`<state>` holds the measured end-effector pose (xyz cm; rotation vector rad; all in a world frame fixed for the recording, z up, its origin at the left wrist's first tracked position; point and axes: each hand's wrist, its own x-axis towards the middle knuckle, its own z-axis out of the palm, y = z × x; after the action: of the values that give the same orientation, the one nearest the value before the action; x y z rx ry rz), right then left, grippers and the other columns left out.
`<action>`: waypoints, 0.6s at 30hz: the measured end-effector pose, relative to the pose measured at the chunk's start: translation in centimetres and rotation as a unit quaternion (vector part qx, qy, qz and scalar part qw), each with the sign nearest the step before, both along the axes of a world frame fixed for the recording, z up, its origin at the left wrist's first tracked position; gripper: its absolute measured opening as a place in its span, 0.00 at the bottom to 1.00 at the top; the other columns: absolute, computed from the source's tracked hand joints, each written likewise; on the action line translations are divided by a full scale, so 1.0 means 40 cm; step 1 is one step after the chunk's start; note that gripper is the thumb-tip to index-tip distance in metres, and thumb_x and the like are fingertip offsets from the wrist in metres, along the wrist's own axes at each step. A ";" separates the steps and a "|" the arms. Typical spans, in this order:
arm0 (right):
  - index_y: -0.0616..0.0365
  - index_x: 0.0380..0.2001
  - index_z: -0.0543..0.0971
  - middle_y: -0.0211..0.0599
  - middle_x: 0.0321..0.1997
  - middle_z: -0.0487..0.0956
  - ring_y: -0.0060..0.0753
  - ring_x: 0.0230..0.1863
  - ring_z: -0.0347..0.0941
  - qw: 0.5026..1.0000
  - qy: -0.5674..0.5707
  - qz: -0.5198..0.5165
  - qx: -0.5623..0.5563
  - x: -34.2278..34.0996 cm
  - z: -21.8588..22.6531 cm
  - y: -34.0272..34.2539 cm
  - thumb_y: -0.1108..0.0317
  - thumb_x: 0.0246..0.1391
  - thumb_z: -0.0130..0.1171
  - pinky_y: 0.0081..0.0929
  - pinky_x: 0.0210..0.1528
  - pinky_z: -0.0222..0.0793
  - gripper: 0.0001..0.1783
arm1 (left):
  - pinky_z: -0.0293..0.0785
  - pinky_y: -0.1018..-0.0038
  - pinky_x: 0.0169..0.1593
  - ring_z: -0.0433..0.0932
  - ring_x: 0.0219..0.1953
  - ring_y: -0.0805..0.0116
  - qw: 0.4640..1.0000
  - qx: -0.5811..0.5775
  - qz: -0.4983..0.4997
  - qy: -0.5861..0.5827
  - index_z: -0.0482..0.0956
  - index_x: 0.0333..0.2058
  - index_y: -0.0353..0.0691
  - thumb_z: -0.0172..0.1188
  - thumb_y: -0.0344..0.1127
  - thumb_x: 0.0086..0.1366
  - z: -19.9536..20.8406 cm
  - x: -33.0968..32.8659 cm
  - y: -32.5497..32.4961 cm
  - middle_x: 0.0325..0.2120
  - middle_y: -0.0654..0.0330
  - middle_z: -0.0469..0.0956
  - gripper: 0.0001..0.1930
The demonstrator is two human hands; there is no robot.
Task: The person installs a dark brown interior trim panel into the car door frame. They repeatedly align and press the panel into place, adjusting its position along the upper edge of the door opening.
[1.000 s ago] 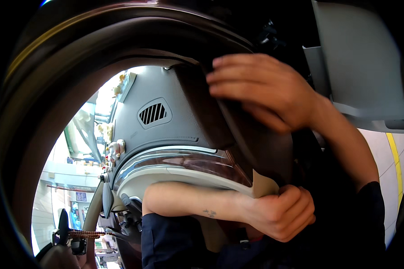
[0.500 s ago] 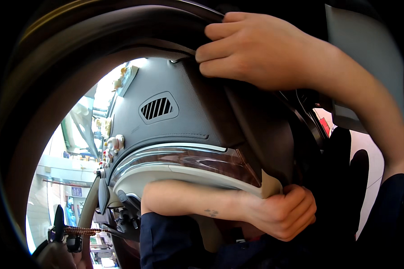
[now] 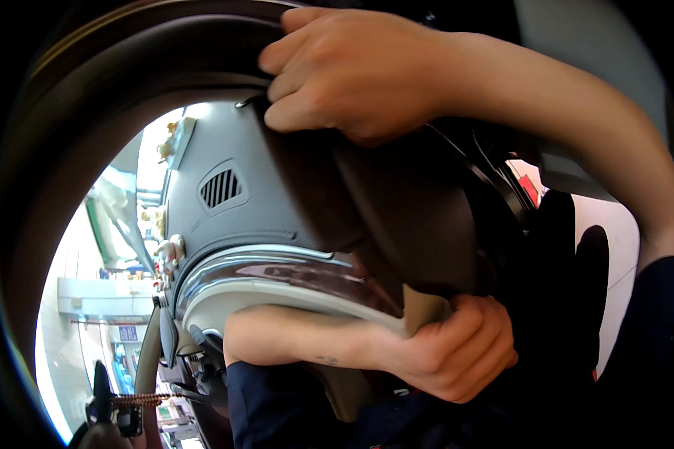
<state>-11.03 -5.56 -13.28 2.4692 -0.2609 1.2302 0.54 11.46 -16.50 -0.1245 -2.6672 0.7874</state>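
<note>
My left hand (image 3: pixel 460 352) is closed at the lower end of the dashboard, its forearm reaching across from the lower left. Its fingers wrap a beige trim corner (image 3: pixel 421 308), and their tips are hidden. Higher up, my right hand (image 3: pixel 344 78) comes in from the right with its fingers bent. Their tips press against a dark trim edge (image 3: pixel 266 105) along the car's door opening; what they grip, if anything, cannot be made out. Between the hands lies a dark brown end panel (image 3: pixel 397 202) beside the grey dashboard (image 3: pixel 258 179).
A striped air vent (image 3: pixel 221 188) sits in the dashboard top. Glossy wood-look trim (image 3: pixel 307 273) curves below it. Small figurines (image 3: pixel 170 251) stand along the windshield side. Brown beads (image 3: pixel 138 400) hang at lower left. A dark curved frame (image 3: pixel 22 202) borders the left.
The dashboard and both hands have shifted left in the picture. My right hand has shifted furthest, along the dark trim edge. My left hand keeps its grip at the beige corner.
</note>
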 end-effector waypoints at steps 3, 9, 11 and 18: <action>0.52 0.25 0.81 0.31 0.26 0.75 0.33 0.42 0.75 0.997 -0.047 0.061 0.008 0.017 -0.009 -0.015 0.73 0.48 0.57 0.36 0.50 0.65 0.05 | 0.74 0.74 0.31 0.81 0.25 0.70 0.999 -0.038 0.014 -0.027 0.79 0.18 0.44 0.53 0.50 0.66 0.027 0.000 0.011 0.19 0.63 0.80 0.22; 0.49 0.20 0.77 0.25 0.21 0.73 0.30 0.37 0.72 0.992 -0.048 0.117 0.009 -0.016 -0.031 -0.031 0.74 0.45 0.57 0.35 0.44 0.61 0.06 | 0.82 0.64 0.47 0.88 0.36 0.60 0.957 -0.011 0.285 -0.052 0.87 0.26 0.36 0.45 0.60 0.73 0.144 0.018 -0.017 0.26 0.56 0.86 0.33; 0.48 0.20 0.79 0.26 0.23 0.76 0.27 0.39 0.74 0.992 -0.037 0.119 0.008 -0.012 -0.013 -0.028 0.72 0.48 0.57 0.34 0.45 0.61 0.07 | 0.83 0.63 0.48 0.88 0.36 0.59 0.965 0.000 0.250 -0.077 0.87 0.26 0.34 0.45 0.60 0.73 0.158 0.035 -0.029 0.25 0.55 0.86 0.34; 0.48 0.16 0.78 0.24 0.20 0.77 0.27 0.37 0.74 0.993 -0.047 0.113 0.003 -0.003 -0.008 -0.026 0.72 0.43 0.58 0.34 0.45 0.60 0.07 | 0.84 0.65 0.48 0.88 0.36 0.60 0.973 0.056 0.213 -0.074 0.86 0.24 0.34 0.45 0.56 0.74 0.174 0.045 -0.048 0.24 0.54 0.86 0.33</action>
<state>-11.17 -6.60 -13.59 2.5022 -0.0091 1.4398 2.34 9.52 -9.55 0.4488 -2.9149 0.7706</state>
